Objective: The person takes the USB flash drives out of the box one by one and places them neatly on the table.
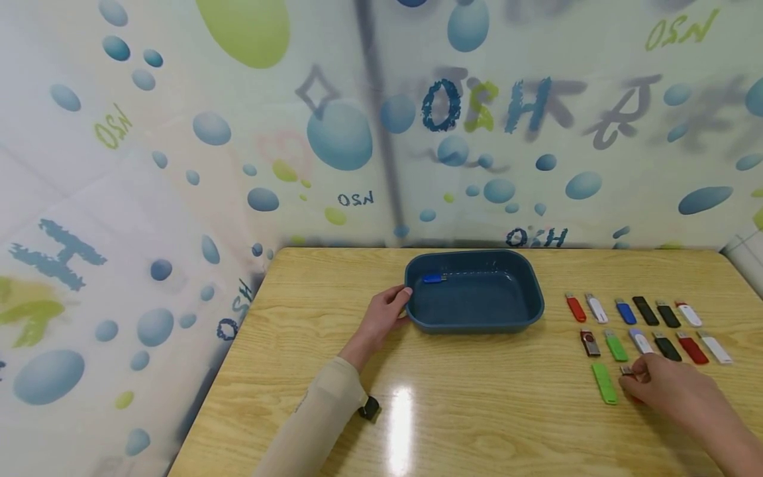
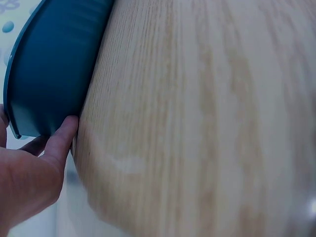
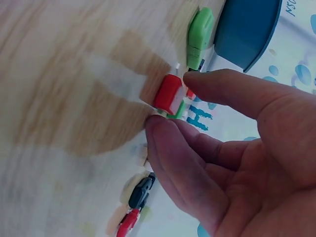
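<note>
At the left end of a dark blue plastic bin (image 1: 477,328), my left hand (image 1: 384,311) holds the rim. Its thumb lies over the edge, and a finger presses the outer wall, as the left wrist view shows. Inside the bin lies a blue USB stick (image 1: 433,279). My right hand (image 1: 667,384) is low over the table at the right, its thumb and fingertips pinching a red USB stick (image 3: 169,95) by its sides. In the head view the hand covers most of that stick. Just left of it lies a bright green USB stick (image 1: 605,383).
Beyond my right hand, several USB sticks lie in two rows, among them a red one (image 1: 575,308), a blue one (image 1: 626,311) and a white one (image 1: 715,348). A patterned curtain (image 1: 381,132) hangs behind the wooden table (image 1: 477,411).
</note>
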Demonstrator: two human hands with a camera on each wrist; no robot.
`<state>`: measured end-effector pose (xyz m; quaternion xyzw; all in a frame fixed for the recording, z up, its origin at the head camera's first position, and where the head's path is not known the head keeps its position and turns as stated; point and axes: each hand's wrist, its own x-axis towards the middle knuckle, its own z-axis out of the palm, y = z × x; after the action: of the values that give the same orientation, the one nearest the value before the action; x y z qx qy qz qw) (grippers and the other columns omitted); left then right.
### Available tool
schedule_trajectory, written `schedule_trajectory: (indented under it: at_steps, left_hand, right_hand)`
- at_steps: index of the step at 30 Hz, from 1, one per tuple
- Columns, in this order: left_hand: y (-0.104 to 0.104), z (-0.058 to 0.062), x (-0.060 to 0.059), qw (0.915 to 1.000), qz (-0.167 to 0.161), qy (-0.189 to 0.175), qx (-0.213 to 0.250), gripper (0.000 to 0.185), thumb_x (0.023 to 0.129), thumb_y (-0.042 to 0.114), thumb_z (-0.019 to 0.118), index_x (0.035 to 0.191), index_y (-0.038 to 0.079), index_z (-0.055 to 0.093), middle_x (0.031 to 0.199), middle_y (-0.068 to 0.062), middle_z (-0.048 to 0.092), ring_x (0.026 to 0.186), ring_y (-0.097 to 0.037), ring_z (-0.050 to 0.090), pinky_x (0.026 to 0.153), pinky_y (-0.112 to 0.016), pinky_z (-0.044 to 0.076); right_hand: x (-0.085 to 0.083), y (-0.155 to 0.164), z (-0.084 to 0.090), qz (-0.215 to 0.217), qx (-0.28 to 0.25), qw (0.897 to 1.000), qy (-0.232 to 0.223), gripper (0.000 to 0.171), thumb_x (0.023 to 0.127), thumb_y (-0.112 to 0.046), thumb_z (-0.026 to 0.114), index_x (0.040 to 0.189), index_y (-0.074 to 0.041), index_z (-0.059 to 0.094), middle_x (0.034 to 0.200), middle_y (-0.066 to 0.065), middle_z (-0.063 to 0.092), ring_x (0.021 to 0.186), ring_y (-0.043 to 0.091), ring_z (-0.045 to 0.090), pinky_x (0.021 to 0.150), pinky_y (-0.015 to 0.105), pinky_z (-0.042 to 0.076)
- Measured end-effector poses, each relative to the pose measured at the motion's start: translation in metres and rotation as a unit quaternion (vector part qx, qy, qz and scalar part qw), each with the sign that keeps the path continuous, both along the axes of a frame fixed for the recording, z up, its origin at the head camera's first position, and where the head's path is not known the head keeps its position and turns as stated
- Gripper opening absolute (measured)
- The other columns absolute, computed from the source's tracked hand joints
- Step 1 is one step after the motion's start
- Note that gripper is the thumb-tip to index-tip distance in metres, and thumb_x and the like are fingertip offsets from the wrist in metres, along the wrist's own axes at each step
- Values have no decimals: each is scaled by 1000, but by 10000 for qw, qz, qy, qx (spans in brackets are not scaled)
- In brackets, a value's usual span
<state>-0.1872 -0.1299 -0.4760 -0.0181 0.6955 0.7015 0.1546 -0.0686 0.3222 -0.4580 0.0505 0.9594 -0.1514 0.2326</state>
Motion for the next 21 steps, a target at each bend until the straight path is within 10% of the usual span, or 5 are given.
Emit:
schedule_trajectory:
  at_steps: [21]
  left_hand:
    - [1,0,1,9999,63,12,-131,57,108,33,57,151,-4,49,154,-21,48,142,-34,48,102,-46,54]
  right_hand:
    - [-13,-43,62,-45,-369,9752,2183,48,103,-33,63,119,12,64,95,24,72,74,33,67,46,36,48]
